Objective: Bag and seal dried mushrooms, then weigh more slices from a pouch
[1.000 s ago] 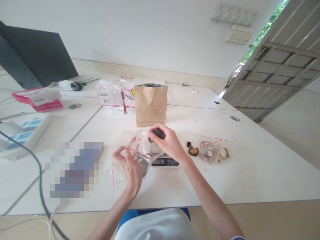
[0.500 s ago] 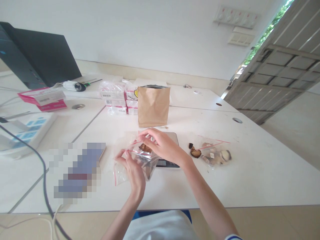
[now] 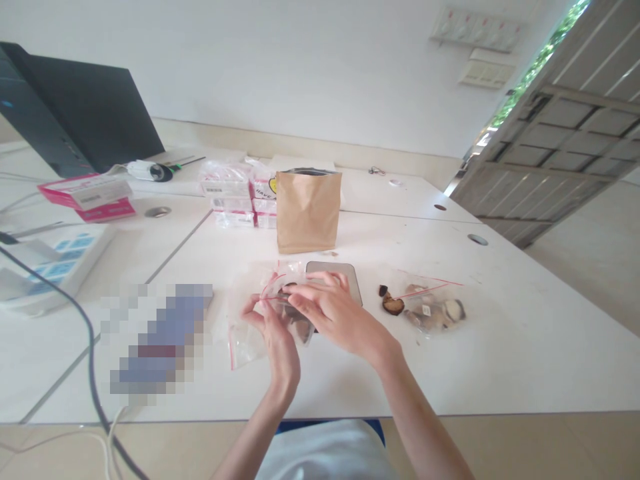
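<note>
My left hand (image 3: 277,340) pinches the rim of a clear zip-lock bag (image 3: 303,331) with red seal lines. Brown dried mushroom slices (image 3: 296,321) show through its plastic. Over the bag's mouth is my right hand (image 3: 337,310), fingers stretched and apart, its index fingertip near a dark slice partly hidden at the opening. Beneath and behind the hands sits a flat kitchen scale (image 3: 347,272), mostly covered. More empty clear bags (image 3: 243,347) lie under and left of my left hand.
A brown paper bag (image 3: 309,213) stands open behind the scale. To the right lie loose mushroom slices (image 3: 393,305) and another filled clear bag (image 3: 440,315). A blurred phone-like object (image 3: 165,337), a power strip (image 3: 75,250) and a cable (image 3: 85,327) are on the left.
The mushroom slice at my right fingertips has gone down into the bag's mouth. My right hand's fingers have straightened out, and the filled bag has tilted upward.
</note>
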